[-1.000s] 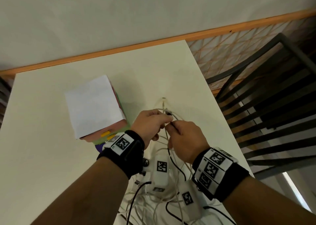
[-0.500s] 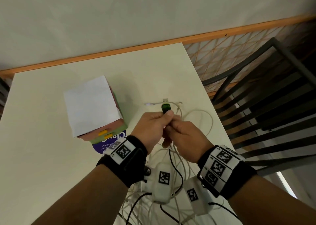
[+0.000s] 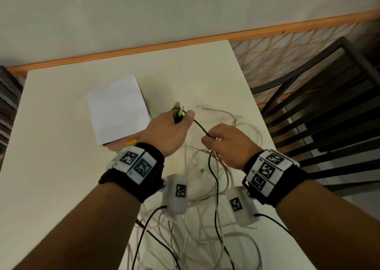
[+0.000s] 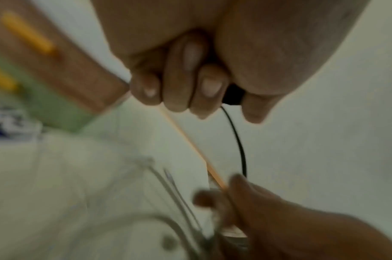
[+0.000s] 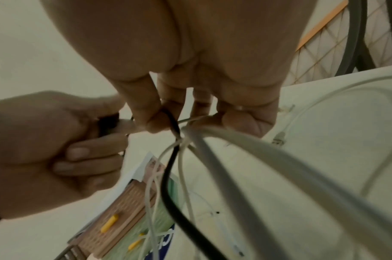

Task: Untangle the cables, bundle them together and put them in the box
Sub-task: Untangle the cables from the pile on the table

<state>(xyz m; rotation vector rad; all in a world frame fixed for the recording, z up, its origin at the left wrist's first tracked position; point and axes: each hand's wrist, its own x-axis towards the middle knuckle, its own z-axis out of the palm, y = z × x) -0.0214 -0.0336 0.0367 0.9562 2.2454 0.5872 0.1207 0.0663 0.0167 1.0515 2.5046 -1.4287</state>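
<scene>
A cream desk [image 3: 61, 167] against a pale wall carries the box [image 3: 117, 109] and tangled white cables [image 3: 232, 126]. The black cable's [image 3: 200, 127] plug is clamped in the left hand's [image 3: 166, 130] fingers, while the knot is pinched by the right hand [image 3: 228, 144], so the black strand can apparently be drawn free.

hands: two, left hand [image 3: 166, 132] and right hand [image 3: 228, 144]
black cable [image 3: 213, 179]: one
white cables [image 3: 244, 126]: several, tangled, exact number unclear
box [image 3: 117, 109]: one
desk [image 3: 51, 167]: one
wristbands [image 3: 133, 167]: two
chair [image 3: 329, 97]: one
</scene>
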